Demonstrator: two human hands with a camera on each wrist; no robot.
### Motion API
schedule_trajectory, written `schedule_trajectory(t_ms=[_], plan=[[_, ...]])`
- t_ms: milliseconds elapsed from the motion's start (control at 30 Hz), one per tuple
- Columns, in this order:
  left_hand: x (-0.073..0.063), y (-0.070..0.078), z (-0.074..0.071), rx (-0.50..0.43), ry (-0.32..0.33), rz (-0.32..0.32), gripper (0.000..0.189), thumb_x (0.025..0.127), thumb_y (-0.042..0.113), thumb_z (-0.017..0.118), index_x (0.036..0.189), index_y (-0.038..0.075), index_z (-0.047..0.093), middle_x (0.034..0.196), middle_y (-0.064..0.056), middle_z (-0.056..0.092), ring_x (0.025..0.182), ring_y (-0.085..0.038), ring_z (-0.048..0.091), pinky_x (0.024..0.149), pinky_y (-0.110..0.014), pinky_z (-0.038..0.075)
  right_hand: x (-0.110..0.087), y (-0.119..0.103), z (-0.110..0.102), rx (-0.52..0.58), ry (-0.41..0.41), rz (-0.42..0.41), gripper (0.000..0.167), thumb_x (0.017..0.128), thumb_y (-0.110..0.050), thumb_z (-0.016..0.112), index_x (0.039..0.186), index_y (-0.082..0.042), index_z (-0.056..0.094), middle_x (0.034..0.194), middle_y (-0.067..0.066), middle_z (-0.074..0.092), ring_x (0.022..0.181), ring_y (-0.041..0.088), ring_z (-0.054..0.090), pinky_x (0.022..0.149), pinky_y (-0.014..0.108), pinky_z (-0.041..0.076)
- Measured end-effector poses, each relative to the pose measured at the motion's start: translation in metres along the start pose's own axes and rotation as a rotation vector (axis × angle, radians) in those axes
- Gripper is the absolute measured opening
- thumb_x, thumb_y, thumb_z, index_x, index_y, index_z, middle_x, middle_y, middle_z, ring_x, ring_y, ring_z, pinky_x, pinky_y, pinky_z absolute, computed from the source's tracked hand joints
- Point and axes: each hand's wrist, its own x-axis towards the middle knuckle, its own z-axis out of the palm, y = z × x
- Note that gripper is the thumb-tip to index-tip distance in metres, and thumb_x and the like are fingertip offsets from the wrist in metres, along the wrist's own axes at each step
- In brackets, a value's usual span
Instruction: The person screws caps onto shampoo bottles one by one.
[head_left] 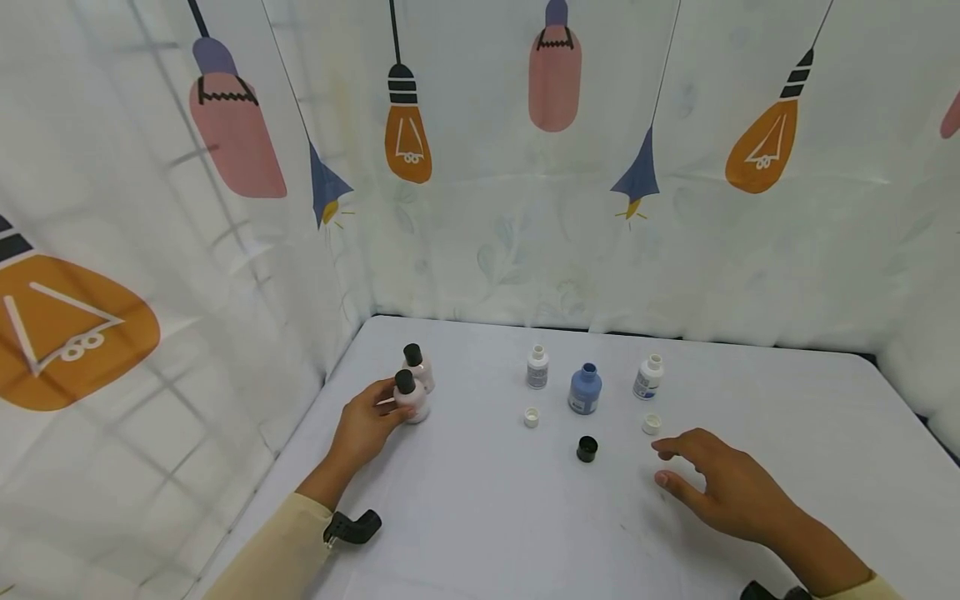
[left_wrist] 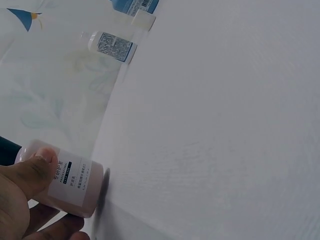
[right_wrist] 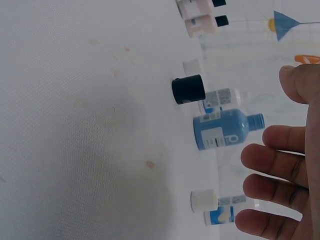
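At the table's left side my left hand (head_left: 366, 429) grips a pale pink bottle (head_left: 415, 407) with a black cap, thumb on its near side. Printed labelling on this bottle shows in the left wrist view, where its base is close to the white tabletop. Just behind it stands a second pink, black-capped bottle (head_left: 422, 374). My right hand (head_left: 731, 487) hovers over the right part of the table, fingers spread and relaxed, holding nothing. Nearest to its fingertips is a loose white cap (head_left: 652, 424). A black cap (head_left: 587, 448) lies farther left of that hand.
Uncapped in the middle stands a blue bottle (head_left: 585, 392), flanked by two small open white bottles, one left (head_left: 537, 371) and one right (head_left: 647, 381). Another white cap (head_left: 532, 417) lies before the left one. A lamp-patterned curtain (head_left: 480, 250) hangs behind the white table (head_left: 480, 517).
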Motion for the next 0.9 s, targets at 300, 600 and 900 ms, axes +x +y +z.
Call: schedule_trajectory(t_ms=[300,600,900], plan=[[0.002,-0.009,0.002,-0.016,0.004,-0.015,0.063,0.087,0.009,0.084,0.143,0.002,0.055,0.132,-0.024,0.062,0.113,-0.035,0.068,0.086,-0.031,0.057,0.001,-0.002,0.001,0.007,0.0,-0.011,0.036,0.092,-0.042,0.077,0.122,-0.024,0.069,0.116,-0.008,0.065,0.106,0.021,0.066,0.084,0.048,0.058],[-0.001,-0.008,0.003,0.091,-0.019,0.0,0.071,0.092,0.02,0.081,0.151,0.003,0.046,0.138,-0.025,0.059,0.118,-0.038,0.065,0.094,-0.045,0.055,0.0,0.002,0.003,0.007,-0.001,-0.008,0.035,0.092,-0.039,0.078,0.122,-0.022,0.069,0.116,-0.005,0.066,0.107,0.022,0.067,0.085,0.049,0.057],[-0.023,0.007,0.016,0.206,0.141,-0.062,0.088,0.09,0.023,0.082,0.154,-0.002,0.029,0.139,-0.026,0.052,0.12,-0.041,0.061,0.093,-0.053,0.053,0.0,0.004,0.005,0.0,0.003,-0.008,0.035,0.093,-0.041,0.077,0.122,-0.023,0.07,0.114,-0.008,0.065,0.104,0.019,0.067,0.083,0.047,0.058]])
